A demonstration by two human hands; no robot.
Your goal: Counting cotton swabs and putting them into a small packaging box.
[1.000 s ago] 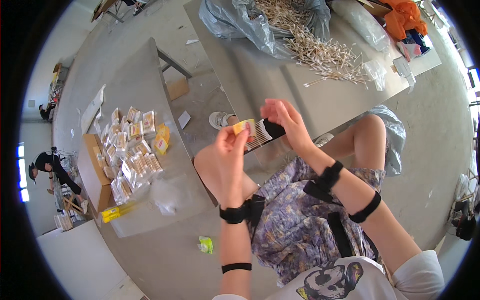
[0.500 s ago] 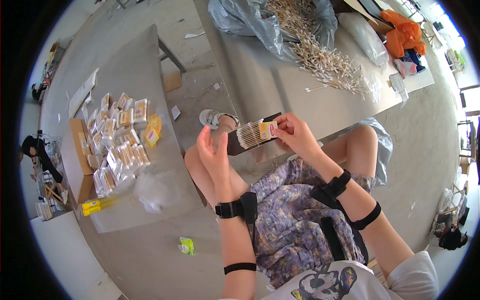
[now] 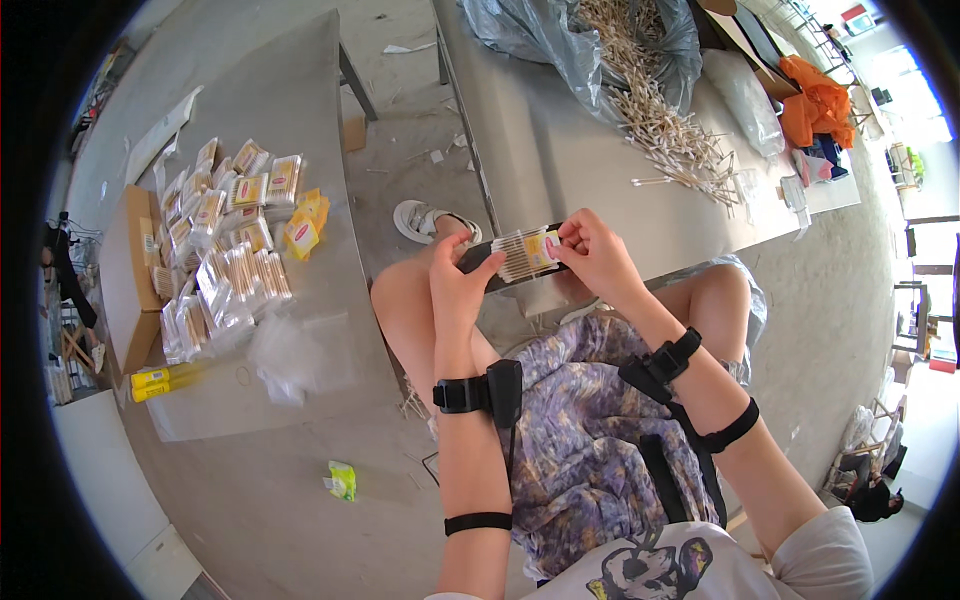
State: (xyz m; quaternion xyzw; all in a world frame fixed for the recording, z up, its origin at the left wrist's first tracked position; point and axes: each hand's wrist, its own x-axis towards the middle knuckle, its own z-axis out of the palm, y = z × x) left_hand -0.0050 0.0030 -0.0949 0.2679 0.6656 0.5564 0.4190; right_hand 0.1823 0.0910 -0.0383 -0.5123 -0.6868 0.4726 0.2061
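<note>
Over my lap, a flat black board (image 3: 476, 259) carries a row of cotton swabs (image 3: 515, 258) with a yellow and white label card (image 3: 541, 247) across their right part. My left hand (image 3: 461, 292) grips the board's left end, its thumb at the swabs' edge. At the other end, my right hand (image 3: 600, 260) pinches the card and board, with some fingers hidden behind. Whether the card lies over or around the swabs I cannot tell.
The left table (image 3: 270, 110) bears several bagged swab packs (image 3: 285, 180), yellow cards (image 3: 306, 224), an open carton (image 3: 130, 270), clear bags (image 3: 297, 358) and a yellow-ended roll (image 3: 160, 382). Loose swabs (image 3: 670, 135) spill from a grey bag (image 3: 550, 45) on the right table (image 3: 560, 150).
My left hand has gone from held apart, fingers spread, to gripping the board's left end. My right hand stays on the card end. The view has shifted slightly.
</note>
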